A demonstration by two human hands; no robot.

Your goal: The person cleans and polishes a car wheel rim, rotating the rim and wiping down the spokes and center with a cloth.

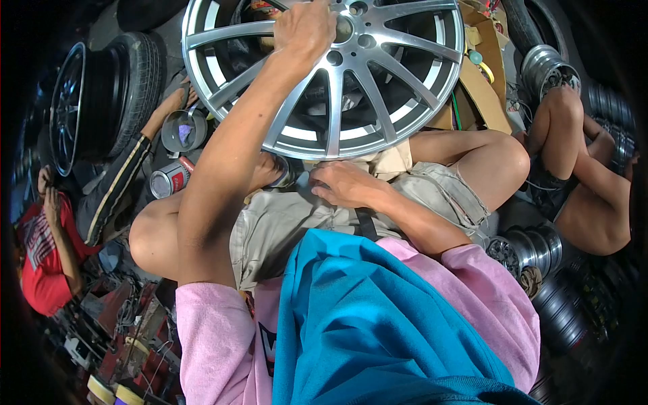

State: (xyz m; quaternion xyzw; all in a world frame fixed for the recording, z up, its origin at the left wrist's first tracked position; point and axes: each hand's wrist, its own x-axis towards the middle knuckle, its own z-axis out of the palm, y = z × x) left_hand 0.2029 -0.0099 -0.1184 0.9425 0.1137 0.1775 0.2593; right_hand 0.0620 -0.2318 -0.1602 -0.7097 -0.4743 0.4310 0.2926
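A silver multi-spoke alloy wheel [334, 121] lies tilted in front of my crossed legs, its lower rim close to my lap. My left hand [305, 32] is at the spokes, just left of the centre hole, with its fingers closed. Whatever they grip is hidden by the hand. Below the rim, my right hand [347, 183] rests low over my lap with curled fingers. What lies under them cannot be made out. Left of my left forearm stand a red-labelled can [169, 181] and a round metal container [183, 130] with something purple inside.
A black wheel [71, 108] with a tyre [138, 91] stands at left, near a person in a red shirt [47, 253]. Cardboard [482, 91] lies behind the wheel. Another person's bent leg [563, 128] and several stacked rims [533, 250] are at right. Tools and wires clutter the lower left.
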